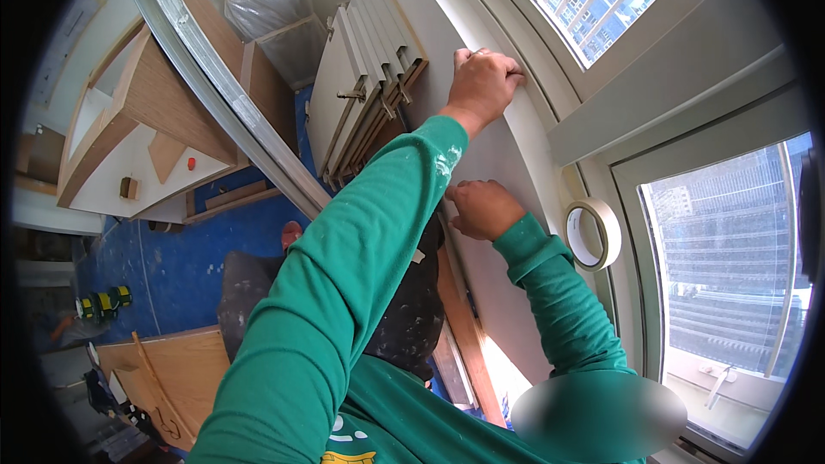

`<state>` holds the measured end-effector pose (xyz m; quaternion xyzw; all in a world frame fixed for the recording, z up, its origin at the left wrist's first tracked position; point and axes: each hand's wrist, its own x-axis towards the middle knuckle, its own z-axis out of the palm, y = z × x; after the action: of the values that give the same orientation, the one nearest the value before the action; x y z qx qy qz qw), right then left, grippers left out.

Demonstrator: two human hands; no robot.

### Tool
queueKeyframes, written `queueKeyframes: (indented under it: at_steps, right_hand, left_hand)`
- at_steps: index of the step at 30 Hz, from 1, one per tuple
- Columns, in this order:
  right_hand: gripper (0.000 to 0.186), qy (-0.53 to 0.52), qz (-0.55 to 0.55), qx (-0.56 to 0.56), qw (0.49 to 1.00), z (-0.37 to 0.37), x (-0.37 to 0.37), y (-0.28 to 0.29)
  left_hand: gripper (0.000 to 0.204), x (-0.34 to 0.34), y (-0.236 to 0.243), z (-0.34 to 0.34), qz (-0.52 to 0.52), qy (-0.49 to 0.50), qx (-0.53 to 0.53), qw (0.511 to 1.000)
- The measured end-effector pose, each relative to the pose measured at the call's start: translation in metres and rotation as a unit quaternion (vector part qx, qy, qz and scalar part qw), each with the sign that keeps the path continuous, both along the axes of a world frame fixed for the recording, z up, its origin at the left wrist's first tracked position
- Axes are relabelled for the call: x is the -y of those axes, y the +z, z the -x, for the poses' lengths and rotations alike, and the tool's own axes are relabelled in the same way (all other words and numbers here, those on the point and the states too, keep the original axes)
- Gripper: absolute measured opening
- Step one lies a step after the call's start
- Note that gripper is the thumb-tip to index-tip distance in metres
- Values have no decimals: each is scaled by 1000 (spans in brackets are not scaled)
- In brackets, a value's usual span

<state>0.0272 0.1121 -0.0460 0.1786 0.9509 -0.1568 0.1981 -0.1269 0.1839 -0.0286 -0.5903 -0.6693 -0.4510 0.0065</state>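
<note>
My left hand [484, 88] reaches far out over a white window ledge [524, 159]. Its fingers are curled together against the ledge beside the window frame [580, 112]; whatever they pinch is too small to make out. Closer to me, my right hand [488, 209] is at the ledge's front edge, fingers bent inward, and I cannot see what lies in them. A roll of cream masking tape [608, 232] stands on its edge by the window, to the right of my right hand. Both arms wear green sleeves, and the left one shows a white smear.
Several white door panels with hinges [344, 90] lean against the wall ahead. A metal track [206, 69] slants across the left, before a wooden cabinet [163, 112]. Blue sheeting [180, 266] covers the floor. Green-and-yellow cans [103, 302] and a wooden board [176, 378] sit lower left.
</note>
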Motion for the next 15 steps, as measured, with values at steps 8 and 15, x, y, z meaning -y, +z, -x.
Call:
queueKeyframes:
  at_steps: [8,15]
  right_hand:
    - [41,-2,-1,1,1000,1,0,0]
    - [42,1,-3,-6,1000,0,0,-4]
  left_hand:
    - [14,-1,1,1,2,0,7,1000]
    - [16,-5,3,4,-5,4,10,1000]
